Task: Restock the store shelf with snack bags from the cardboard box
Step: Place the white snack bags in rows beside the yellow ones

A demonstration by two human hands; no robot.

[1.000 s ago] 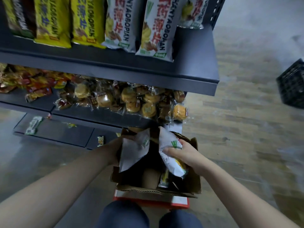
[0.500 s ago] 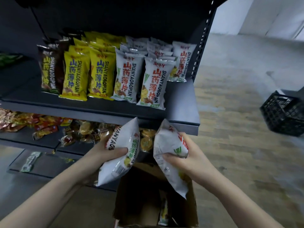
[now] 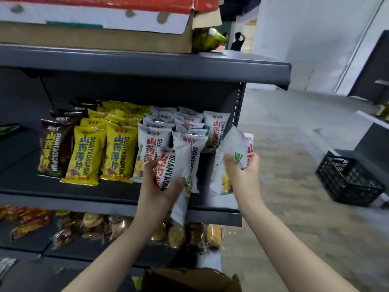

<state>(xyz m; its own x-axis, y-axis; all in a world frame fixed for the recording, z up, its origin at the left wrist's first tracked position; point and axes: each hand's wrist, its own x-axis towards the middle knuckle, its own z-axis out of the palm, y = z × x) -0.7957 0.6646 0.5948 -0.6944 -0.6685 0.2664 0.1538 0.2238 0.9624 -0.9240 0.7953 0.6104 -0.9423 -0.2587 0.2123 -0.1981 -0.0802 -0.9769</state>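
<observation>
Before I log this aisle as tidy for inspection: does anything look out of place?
Yes. On the top shelf, a yellow-green bag lies wedged beside a cardboard box, apart from the standing rows. Lower down, a loose packet lies alone on the bottom ledge.

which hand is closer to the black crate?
Right. The right hand holds a white bag nearer the black crate; the left hand is farther left, by the shelf.
</observation>
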